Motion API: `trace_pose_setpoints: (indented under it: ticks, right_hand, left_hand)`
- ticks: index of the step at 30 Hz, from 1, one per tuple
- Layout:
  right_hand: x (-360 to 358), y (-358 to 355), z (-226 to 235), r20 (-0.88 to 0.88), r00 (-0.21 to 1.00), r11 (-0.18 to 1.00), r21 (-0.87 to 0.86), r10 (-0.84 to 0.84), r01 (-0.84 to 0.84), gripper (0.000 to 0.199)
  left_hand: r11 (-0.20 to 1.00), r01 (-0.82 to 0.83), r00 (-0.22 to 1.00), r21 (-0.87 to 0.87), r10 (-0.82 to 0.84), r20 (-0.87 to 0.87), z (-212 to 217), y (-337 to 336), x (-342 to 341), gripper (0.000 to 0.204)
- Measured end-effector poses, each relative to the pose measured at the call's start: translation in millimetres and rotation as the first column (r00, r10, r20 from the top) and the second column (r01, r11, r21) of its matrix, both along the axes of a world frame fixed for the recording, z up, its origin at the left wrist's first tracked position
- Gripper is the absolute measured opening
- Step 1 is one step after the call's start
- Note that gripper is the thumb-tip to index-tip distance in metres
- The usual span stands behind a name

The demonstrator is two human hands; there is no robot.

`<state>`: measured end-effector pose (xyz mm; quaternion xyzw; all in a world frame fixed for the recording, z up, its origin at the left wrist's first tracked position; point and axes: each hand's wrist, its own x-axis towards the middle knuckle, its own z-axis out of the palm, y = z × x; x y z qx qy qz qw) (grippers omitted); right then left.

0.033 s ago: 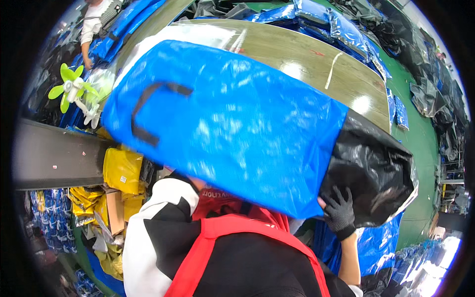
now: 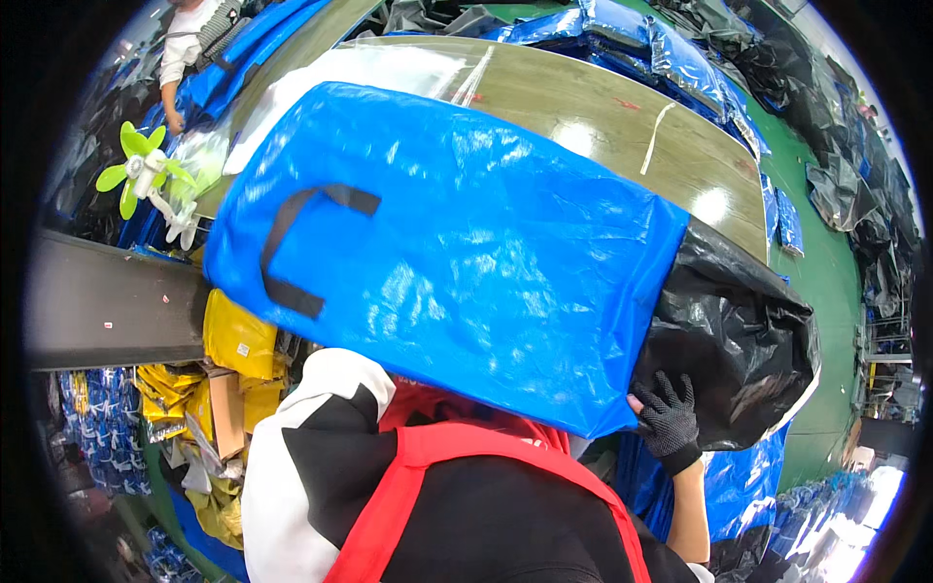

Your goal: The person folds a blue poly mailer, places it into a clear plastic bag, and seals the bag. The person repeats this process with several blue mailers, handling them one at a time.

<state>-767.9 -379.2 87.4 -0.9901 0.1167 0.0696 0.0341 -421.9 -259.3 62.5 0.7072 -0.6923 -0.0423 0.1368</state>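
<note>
A large blue bag (image 2: pixel 466 262) with a black strap handle (image 2: pixel 277 243) lies slantwise across the table in front of me. Its right end is a crumpled black plastic section (image 2: pixel 719 330). My right hand (image 2: pixel 668 423), in a dark grey dotted glove, lies on the near edge of that black section, close to the blue corner. The fingers are spread and a bare thumb tip shows. My left arm (image 2: pixel 330 389), in a white and black sleeve, reaches toward the bag's near edge, and the bag hides my left hand.
Beyond the bag stretches the olive table top (image 2: pixel 603 117) with clear plastic sheeting (image 2: pixel 389 68). A green-bladed fan (image 2: pixel 144 170) stands left, above a grey beam (image 2: pixel 117 306) and yellow packages (image 2: pixel 240 335). Wrapped blue packages (image 2: pixel 612 24) lie at the back. Another person's arm (image 2: pixel 173 92) shows far left.
The bag has shifted slightly right and toward me, and its handle with it. A bit of my left wrist showed beside the bag before; now it is covered. My right hand is almost unmoved.
</note>
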Motion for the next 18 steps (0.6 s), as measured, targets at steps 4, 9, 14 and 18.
trace_pose_setpoints:
  ticks: [4,9,14,18]
  right_hand:
    - [-18,2,-7,-0.017,0.999,0.997,0.058,-0.048,0.049,0.047]
    - [7,4,3,-0.185,0.973,0.987,0.061,-0.135,0.149,0.046]
    - [13,-22,33,-0.125,0.973,0.966,0.199,0.193,-0.166,0.053]
    - [35,-83,49,0.633,0.741,0.91,-0.137,-0.223,0.391,0.05]
  left_hand:
    - [0.996,-0.069,0.997,0.05,0.07,-0.025,-23,44,11,0.065]
    - [0.967,0.206,0.765,0.152,-0.062,-0.642,78,79,0,0.062]
    - [0.975,0.193,0.674,-0.113,-0.215,-0.706,148,24,24,0.059]
    - [0.956,0.247,0.924,-0.158,-0.183,0.336,42,-73,43,0.066]
